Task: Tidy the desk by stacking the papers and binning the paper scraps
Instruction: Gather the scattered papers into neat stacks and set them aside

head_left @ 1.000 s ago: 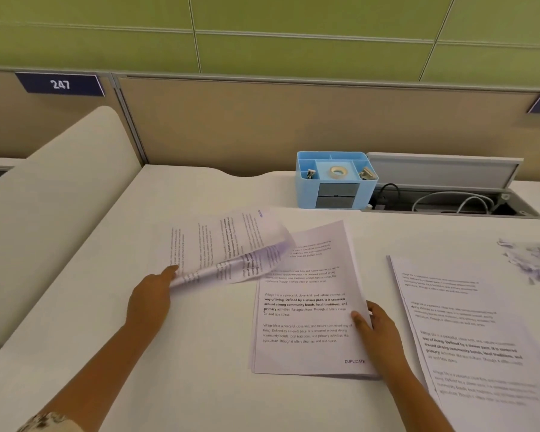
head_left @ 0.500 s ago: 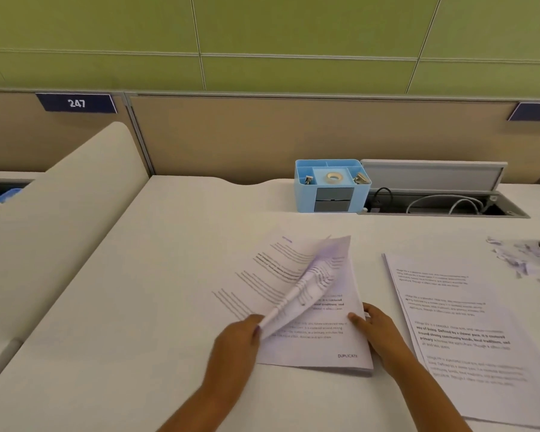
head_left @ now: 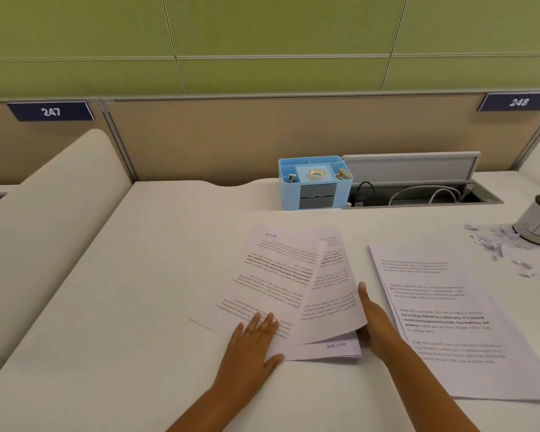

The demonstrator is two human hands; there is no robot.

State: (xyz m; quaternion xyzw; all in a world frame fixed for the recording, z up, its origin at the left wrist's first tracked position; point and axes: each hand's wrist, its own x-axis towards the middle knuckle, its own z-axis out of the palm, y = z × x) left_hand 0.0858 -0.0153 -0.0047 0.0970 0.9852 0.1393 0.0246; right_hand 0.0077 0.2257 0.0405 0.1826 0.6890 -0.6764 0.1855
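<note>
Papers: middle stack (head_left: 328, 350) sits on the bench (head_left: 138, 307) right in front of me, with two loose sheets (head_left: 281, 275) dropped on top, crooked and upside down; they fan off to the left, so it's not a real stack yet
Left hand: left hand (head_left: 253, 341) lies flat, fingers straight, pressing the near corner of the top sheet so it doesn't slide while I square things up; not gripping anything
Right hand: right hand (head_left: 371, 322) stands edge-on against the stack's right side, fingers straight, basically a fence to push the sheets against; a sheet corner curls over it
Second pile: second pile (head_left: 443, 322) waits just to the right, apart from the middle one; guessing it gets merged next
Scraps: paper scraps (head_left: 505, 244) lie scattered far right, around the little bin (head_left: 536, 219); not touched yet
Organizer: blue organizer (head_left: 315, 182) at the back, out of the way
</note>
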